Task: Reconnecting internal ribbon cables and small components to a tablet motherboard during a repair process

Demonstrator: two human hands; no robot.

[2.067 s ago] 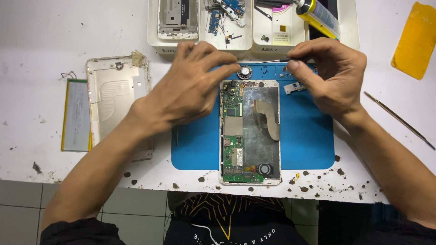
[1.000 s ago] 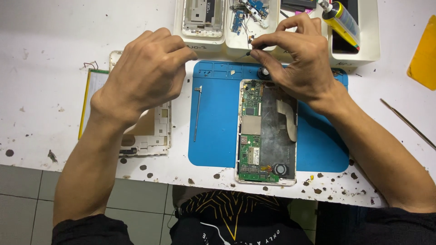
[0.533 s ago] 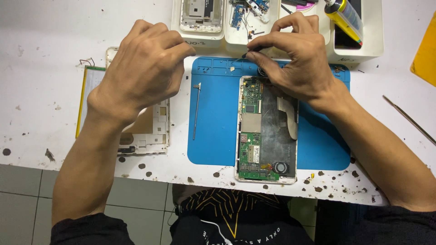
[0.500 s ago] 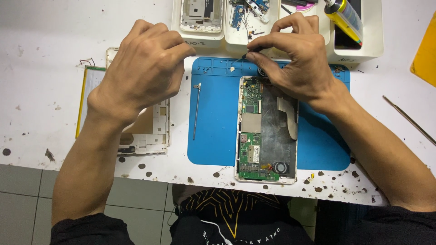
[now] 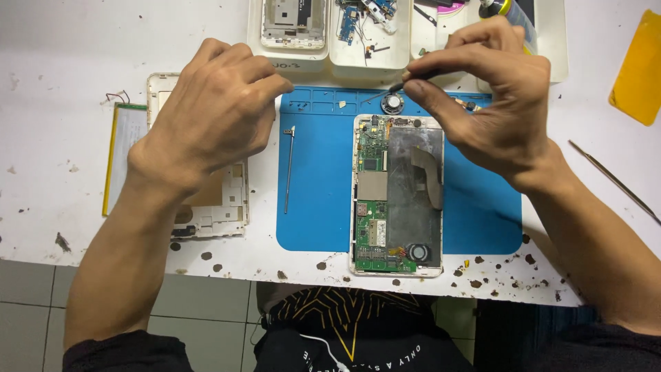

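An opened tablet lies on a blue mat, its green circuit boards and a grey ribbon cable showing. My right hand pinches a thin dark tool just above the tablet's top edge. The tool's tip is over a small round speaker lying on the mat. My left hand is curled, back up, over a white back frame left of the mat. What is under its fingers is hidden.
A thin metal strip lies on the mat's left side. A flat battery sits at far left. White parts trays line the back. A yellow pad and a thin rod lie at right.
My left hand has left the tablet and moved left over the white back frame. My right hand stays at the tablet's top edge with the thin tool. The metal strip now lies on the mat.
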